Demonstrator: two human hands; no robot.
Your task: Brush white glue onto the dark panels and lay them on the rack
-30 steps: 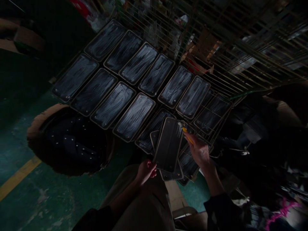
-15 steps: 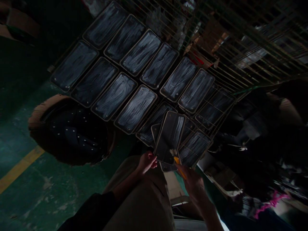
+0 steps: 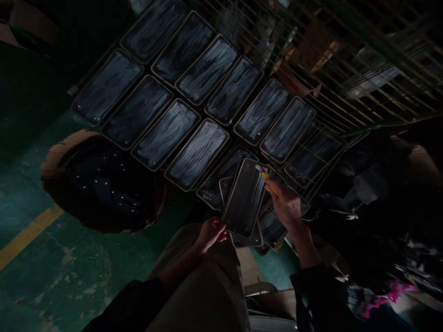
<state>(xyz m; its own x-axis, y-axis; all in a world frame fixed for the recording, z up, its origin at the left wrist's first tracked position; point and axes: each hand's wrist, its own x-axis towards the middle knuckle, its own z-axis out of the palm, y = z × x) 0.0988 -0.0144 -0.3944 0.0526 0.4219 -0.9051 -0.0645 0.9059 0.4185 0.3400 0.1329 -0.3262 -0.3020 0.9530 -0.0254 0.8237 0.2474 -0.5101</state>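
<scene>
My left hand [image 3: 212, 234] pinches the lower left corner of a dark rectangular panel [image 3: 238, 203] with rounded corners and a pale rim. The panel lies tilted over other similar panels. In my right hand [image 3: 286, 205] is a brush [image 3: 270, 182] with a yellow handle, its bristles touching the panel near the upper right corner. Whitish streaks run down the panel's right side, while its left side looks dark. Rows of like panels, such as this streaked panel [image 3: 197, 154], lie beyond my hands, smeared with a whitish coating.
A torn round cardboard container [image 3: 51, 159] with dark studded pieces inside stands on the green floor [image 3: 69, 276] at left. Wire mesh racking [image 3: 374, 110] rises at the upper right. A pink strip [image 3: 391, 297] lies at the lower right.
My right hand has moved the brush up from the panel's lower end to its upper right corner. Whitish streaks now reach further down the right side. My left hand has stayed at the corner.
</scene>
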